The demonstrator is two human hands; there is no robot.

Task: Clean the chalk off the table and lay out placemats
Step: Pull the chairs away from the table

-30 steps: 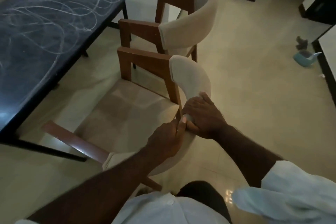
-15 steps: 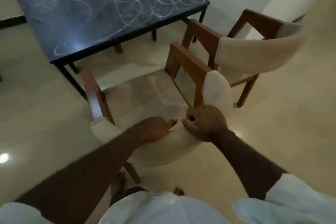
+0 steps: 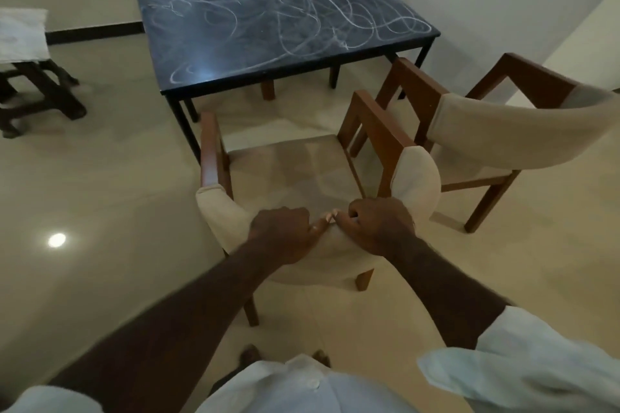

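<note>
Progress: early, by my read. Table (image 3: 214, 57) top is covered edge to edge w/ chalk (image 3: 335, 20): white loops and scribbles, densest toward the side fwd-right of the hands, plus hazy smears nearer the middle. No wiped patch visible. No placemats in view anywhere. So both parts of the job look undone: cleaning not started, laying-out not started.

Hands: L hand (image 3: 285, 231) and R hand (image 3: 379, 225) sit side by side on the top of the chair (image 3: 295, 171) backrest, fingers curled over its padded rim, thumbs almost touching each other. Both grip the chair; nothing else is held, no rag or wiper in either. Judgement: chair is being shifted to get access to the table.

Where the task thing is: table stands fwd of both hands, beyond the chair seat, well apart from the fingers. Dark top, thin dark legs, a glare spot near its close edge.

Other: 2nd chair (image 3: 510, 134) just right of R hand. Stool (image 3: 43, 94) far left of L hand w/ white cloth (image 3: 21, 33) on it; could serve as a wipe, can't tell.
</note>
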